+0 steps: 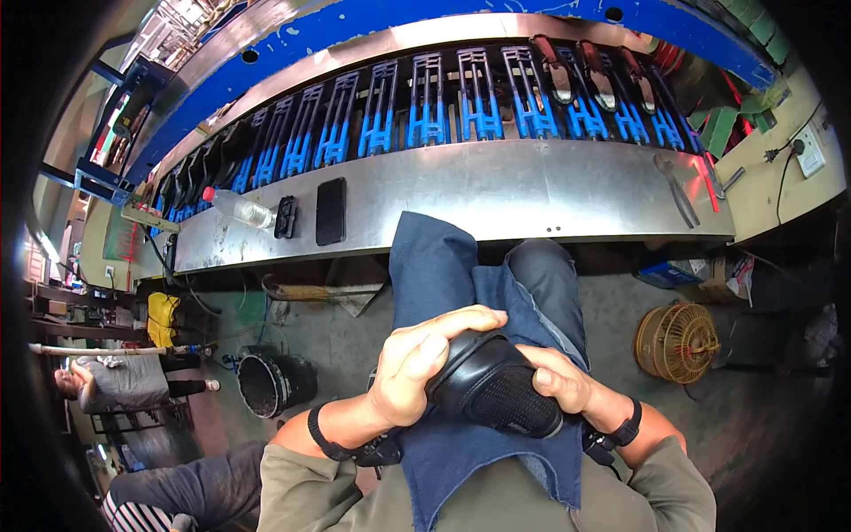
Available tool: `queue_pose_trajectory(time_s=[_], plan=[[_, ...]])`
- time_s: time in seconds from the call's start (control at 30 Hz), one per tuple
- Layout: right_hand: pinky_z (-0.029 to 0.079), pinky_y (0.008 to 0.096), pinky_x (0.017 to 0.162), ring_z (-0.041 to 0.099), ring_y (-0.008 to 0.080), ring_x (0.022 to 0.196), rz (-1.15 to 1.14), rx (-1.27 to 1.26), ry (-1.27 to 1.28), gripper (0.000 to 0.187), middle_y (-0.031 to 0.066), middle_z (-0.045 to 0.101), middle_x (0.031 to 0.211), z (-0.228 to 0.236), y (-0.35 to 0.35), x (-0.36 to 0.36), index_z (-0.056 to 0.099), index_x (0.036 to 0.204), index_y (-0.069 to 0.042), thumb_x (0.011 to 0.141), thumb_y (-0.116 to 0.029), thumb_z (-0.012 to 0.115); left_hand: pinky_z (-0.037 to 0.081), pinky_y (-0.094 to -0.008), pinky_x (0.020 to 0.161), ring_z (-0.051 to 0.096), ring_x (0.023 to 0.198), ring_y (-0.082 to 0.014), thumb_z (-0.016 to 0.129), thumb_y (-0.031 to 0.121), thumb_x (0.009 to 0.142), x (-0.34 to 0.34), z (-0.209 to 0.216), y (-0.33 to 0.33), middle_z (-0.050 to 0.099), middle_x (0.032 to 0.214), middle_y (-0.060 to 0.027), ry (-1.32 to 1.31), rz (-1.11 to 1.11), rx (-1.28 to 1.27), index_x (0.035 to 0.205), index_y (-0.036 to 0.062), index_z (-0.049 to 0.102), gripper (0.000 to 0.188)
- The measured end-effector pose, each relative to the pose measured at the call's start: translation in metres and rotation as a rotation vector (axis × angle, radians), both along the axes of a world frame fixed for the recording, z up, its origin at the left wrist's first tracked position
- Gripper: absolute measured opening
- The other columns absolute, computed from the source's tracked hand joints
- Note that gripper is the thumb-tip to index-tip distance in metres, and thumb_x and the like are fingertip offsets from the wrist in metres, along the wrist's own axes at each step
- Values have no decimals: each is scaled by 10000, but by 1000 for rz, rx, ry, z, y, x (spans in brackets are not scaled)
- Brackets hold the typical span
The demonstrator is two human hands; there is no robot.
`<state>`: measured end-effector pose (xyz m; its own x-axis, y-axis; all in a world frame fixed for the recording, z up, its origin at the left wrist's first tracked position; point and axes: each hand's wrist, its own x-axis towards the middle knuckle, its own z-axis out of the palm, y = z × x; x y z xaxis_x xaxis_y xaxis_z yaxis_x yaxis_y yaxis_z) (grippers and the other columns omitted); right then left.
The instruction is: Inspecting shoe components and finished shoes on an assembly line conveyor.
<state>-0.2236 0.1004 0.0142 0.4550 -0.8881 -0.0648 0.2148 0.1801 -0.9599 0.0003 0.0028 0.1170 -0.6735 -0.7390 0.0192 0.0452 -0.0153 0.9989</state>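
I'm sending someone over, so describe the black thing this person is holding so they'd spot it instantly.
Below the long steel counter, a blue denim cloth drapes over the seated person's lap. On it, the left hand and right hand grip a black shoe part, glossy with a textured mesh patch.

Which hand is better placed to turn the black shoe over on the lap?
Probably the left hand: its fingers wrap over the top of the black shoe, giving the fuller grip. The right hand only presses the shoe's side, steadying it on the blue cloth.

Ahead of you a curved steel tabletop [496, 191] fronts blue racks [425, 111]. Below it you see stained concrete floor [337, 341], a black bucket [273, 383] and a wicker fan [677, 342].
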Motion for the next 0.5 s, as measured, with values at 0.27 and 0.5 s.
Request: queue_pose_trajectory(time_s=[0.27, 0.5], plan=[[474, 313, 830, 587, 150, 955, -10, 62, -99, 638, 74, 645, 1015, -6, 9, -1, 596, 1195, 48, 959, -542, 544, 421, -408, 1095, 599, 1245, -358, 326, 314, 1032, 6, -10, 11, 604, 1334, -274, 17, -81, -31, 1295, -117, 569, 561], [488, 317, 875, 622, 172, 1010, -25, 101, -100, 682, 106, 672, 1113, -4, 13, -2, 599, 1263, 61, 942, -540, 573, 409, -419, 1122, 525, 1344, -373, 459, 225, 1004, 10, 4, 26, 494, 1465, -295, -52, -61, -87, 1420, -114, 450, 536]])
